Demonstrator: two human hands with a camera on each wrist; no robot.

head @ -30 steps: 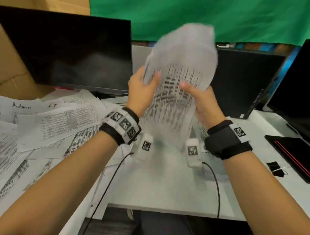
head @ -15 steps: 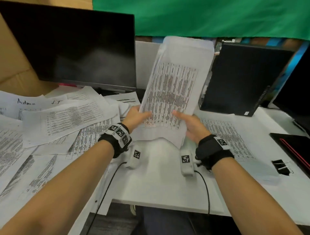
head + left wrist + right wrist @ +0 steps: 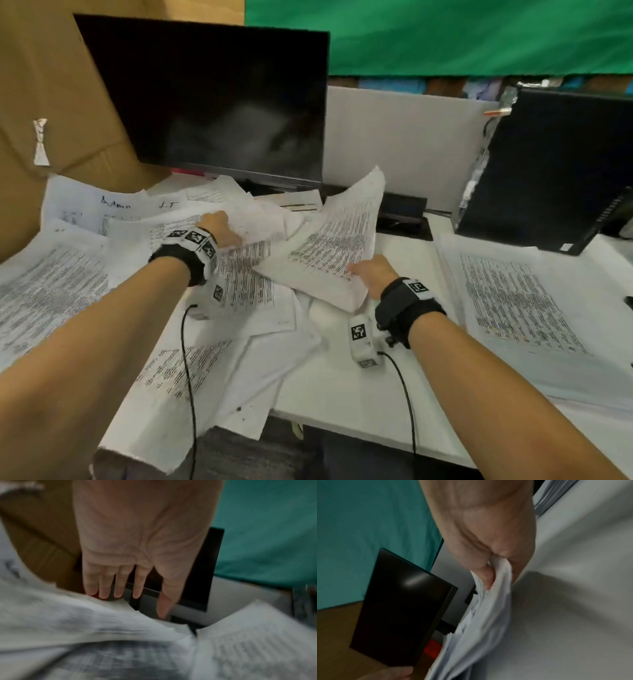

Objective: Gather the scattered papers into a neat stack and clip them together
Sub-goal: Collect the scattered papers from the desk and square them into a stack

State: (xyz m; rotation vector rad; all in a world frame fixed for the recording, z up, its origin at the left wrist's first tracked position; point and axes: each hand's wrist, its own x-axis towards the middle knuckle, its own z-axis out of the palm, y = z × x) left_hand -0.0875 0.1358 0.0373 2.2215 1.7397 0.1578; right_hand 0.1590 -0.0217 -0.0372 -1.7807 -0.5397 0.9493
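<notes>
right hand grips bundle, now lowered from upright | left hand released, fingers flat, reaching loose sheets beneath it | gathering resumes; unclipped

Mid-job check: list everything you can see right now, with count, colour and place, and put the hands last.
loose papers: many, white printed, scattered over desk left, some overhanging the near edge
held stack: one, white printed, centre, tilted up off desk
flat stack: one, white printed, desk right
desk: one, white
monitor: one, black, back left, screen dark
cardboard: brown, far left behind papers
PC case: one, black, back right
curtain: green, background
partition: grey, behind desk
wrist cameras: two, white, cabled
left hand: open, fingers straight, over loose papers
right hand: grips held stack at its near corner
</notes>
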